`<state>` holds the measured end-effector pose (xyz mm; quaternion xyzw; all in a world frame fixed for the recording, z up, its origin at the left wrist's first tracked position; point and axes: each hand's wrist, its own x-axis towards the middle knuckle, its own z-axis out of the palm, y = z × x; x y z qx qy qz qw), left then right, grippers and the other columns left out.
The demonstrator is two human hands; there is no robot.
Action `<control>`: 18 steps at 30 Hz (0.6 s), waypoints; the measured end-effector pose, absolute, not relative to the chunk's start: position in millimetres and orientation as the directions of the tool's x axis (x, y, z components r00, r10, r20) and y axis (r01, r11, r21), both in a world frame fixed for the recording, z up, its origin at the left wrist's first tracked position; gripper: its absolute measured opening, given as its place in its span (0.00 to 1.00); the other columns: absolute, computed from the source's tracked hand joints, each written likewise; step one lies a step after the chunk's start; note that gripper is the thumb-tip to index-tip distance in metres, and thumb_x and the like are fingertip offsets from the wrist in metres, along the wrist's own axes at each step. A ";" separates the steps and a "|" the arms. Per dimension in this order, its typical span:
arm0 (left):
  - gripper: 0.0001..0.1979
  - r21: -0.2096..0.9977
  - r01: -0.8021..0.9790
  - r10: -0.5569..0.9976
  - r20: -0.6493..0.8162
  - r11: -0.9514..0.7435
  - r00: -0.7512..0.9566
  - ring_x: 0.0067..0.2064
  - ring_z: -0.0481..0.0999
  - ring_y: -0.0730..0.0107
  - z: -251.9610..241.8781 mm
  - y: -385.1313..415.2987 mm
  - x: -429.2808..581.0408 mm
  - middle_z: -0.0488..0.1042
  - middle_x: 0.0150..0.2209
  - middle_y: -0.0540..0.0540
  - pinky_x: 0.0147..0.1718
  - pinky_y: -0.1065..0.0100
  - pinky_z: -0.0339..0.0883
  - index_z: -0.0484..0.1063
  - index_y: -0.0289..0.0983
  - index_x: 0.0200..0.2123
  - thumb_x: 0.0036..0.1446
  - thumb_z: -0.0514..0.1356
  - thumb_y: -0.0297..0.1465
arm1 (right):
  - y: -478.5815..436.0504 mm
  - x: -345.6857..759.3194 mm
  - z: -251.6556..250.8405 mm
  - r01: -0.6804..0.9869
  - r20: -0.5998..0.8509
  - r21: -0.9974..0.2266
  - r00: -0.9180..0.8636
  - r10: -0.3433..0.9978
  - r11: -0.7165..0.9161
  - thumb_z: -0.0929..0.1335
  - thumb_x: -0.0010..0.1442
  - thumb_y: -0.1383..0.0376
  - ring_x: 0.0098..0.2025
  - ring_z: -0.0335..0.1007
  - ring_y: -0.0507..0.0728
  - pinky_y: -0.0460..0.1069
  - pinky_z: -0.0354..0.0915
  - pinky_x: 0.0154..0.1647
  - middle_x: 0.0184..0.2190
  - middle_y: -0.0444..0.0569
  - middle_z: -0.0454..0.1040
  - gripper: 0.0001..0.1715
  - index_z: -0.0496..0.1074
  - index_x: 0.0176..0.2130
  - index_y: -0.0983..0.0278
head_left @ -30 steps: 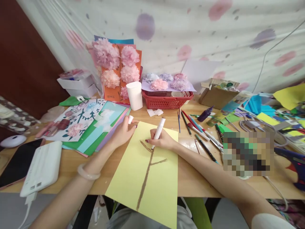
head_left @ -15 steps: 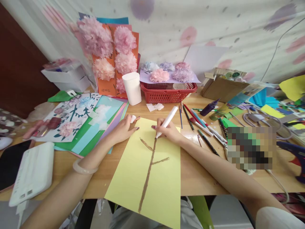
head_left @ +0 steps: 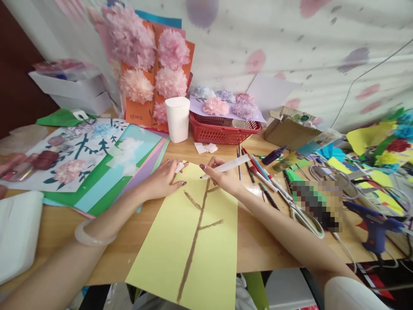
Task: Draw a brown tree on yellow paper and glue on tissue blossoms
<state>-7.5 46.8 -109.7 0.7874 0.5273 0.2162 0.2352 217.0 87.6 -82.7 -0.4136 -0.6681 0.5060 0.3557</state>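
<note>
A yellow sheet of paper (head_left: 209, 254) lies in front of me, its near end hanging past the table edge. On it runs a brown drawn stem (head_left: 193, 245) with several short side branches. My right hand (head_left: 222, 174) grips a white marker (head_left: 237, 162) tilted low, its dark tip at or just over the paper near the stem's top; contact is hard to tell. At the sheet's upper left edge rests my left hand (head_left: 166, 177), thumb towards the paper. Between its fingers is a small white piece (head_left: 179, 167), possibly the marker's cap.
Pens, scissors (head_left: 306, 219) and a blue glue gun (head_left: 374, 226) lie to the right. Behind stand a white canister (head_left: 177, 119) and a red basket (head_left: 222, 133) under a sheet of paper flowers. Coloured papers (head_left: 106, 189) and a white device (head_left: 19, 232) are left.
A short brown branch now shows on the right near the stem's top. The marker has tipped flatter, its tip shifting up and left. The whole view has turned slightly right.
</note>
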 end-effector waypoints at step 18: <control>0.18 0.274 0.909 0.938 0.236 -0.314 0.253 0.64 0.61 0.47 -116.5 47.9 -3.2 0.67 0.58 0.29 0.64 0.42 0.41 0.61 0.32 0.52 0.62 0.52 0.35 | 73.5 226.0 -75.7 0.280 0.132 -0.939 -0.245 0.961 0.201 0.70 0.56 0.57 0.18 0.54 0.49 0.46 0.47 0.19 0.15 0.41 0.60 0.24 0.60 0.17 0.62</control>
